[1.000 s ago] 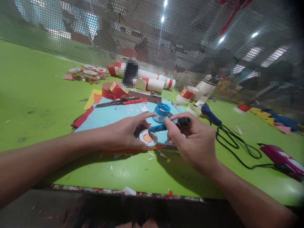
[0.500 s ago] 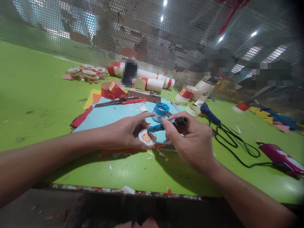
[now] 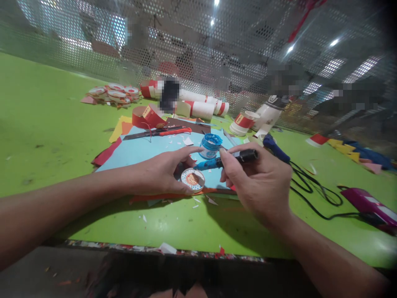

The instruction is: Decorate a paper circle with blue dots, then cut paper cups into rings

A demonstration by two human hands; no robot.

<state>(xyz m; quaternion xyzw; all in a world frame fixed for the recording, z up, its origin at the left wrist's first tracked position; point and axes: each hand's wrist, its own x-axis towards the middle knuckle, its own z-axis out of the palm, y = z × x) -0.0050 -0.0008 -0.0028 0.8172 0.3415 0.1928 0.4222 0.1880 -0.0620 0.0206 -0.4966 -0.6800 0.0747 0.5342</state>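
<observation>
My left hand (image 3: pixel 164 171) steadies a small round white disc (image 3: pixel 190 180) between thumb and fingers. An orange emblem fills the disc's middle, and blue dots run round its edge. In my right hand (image 3: pixel 260 182), a black marker-like pen (image 3: pixel 231 158) with a blue-smeared front end is gripped between thumb and fingers. Its tip is close above the disc's upper edge; whether it touches I cannot tell. Just behind the disc stands an open jar of blue paint (image 3: pixel 208 152), blue smeared over its rim. Light-blue paper (image 3: pixel 136 151) lies beneath.
A black cutter and orange-handled scissors (image 3: pixel 175 131) lie on the paper. Behind are a red paper ring (image 3: pixel 148 117), white-and-red cups (image 3: pixel 201 109) and piled discs (image 3: pixel 116 94). A corded blue-handled tool (image 3: pixel 276 148) and a magenta device (image 3: pixel 369 205) sit right. Paper scraps litter the green table (image 3: pixel 49 124).
My right hand has shifted right with the pen, drawing its tip slightly away from the disc. My left hand and the disc have hardly moved.
</observation>
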